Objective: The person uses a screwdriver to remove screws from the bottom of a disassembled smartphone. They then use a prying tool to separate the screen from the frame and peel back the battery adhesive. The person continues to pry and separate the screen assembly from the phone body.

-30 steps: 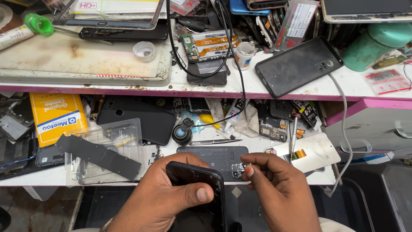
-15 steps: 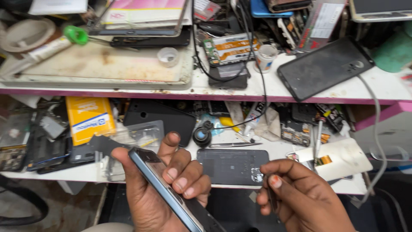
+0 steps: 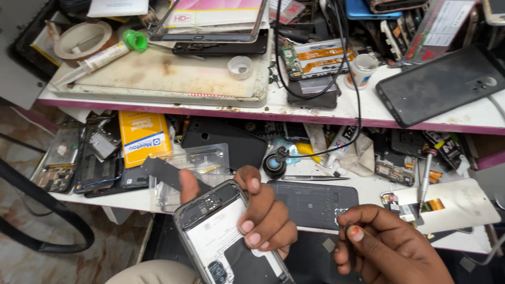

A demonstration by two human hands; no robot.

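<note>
My left hand (image 3: 263,213) grips an opened phone (image 3: 223,236) with its back cover off, held tilted with the white battery and dark upper board facing me. My thumb is on its left edge, and the fingers wrap its right side. My right hand (image 3: 386,244) is curled to the right of the phone, fingers pinched on something small and dark that I cannot make out. Both hands hover in front of the lower shelf, over a dark phone back panel (image 3: 315,202).
Tweezers (image 3: 310,178), a screwdriver (image 3: 425,173), a white panel with a flex cable (image 3: 463,208), a yellow box (image 3: 143,138) and phone frames (image 3: 79,163) lie on the lower shelf. The upper shelf holds a dirty tray (image 3: 163,79), a tablet (image 3: 213,21), a black phone (image 3: 439,87) and cables.
My left hand turned the phone from edge-on so its open back faces me and lifted it nearer. My right hand closed into a pinch. The view shifted left.
</note>
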